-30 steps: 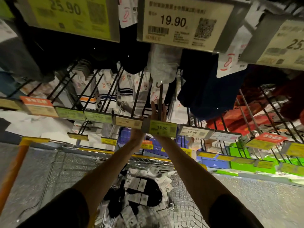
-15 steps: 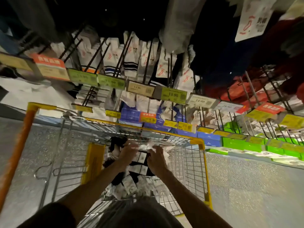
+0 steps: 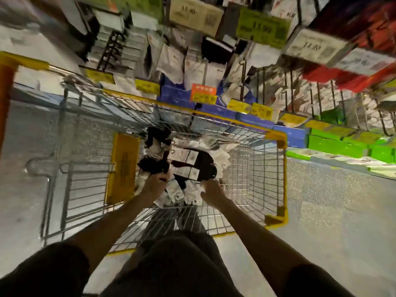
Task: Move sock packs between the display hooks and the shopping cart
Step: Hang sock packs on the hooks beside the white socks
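Both my hands are down inside the wire shopping cart [image 3: 282, 168], which has a yellow rim. A heap of sock packs fills its middle. My left hand [image 3: 155, 182] grips a pack of black socks [image 3: 153, 165] at the heap's left side. My right hand [image 3: 211, 188] has its fingers curled on the near edge of a black sock pack with white labels [image 3: 192, 166]. White sock packs [image 3: 184, 196] lie between and under my hands. Display hooks [image 3: 242, 82] with hanging white sock packs stand just beyond the cart. The picture is blurred.
Price tags in yellow, green and orange [image 3: 203, 93] line the hook ends above the cart. Blue boxes [image 3: 257, 121] and green boxes [image 3: 338, 144] sit on the lowest shelf. The cart's orange handle [image 3: 6, 86] is at far left. Speckled grey floor lies on both sides.
A second ago both hands were up at the hooks behind the price tags. They dropped into the cart, my view tilted down, and they now grip packs in the heap.
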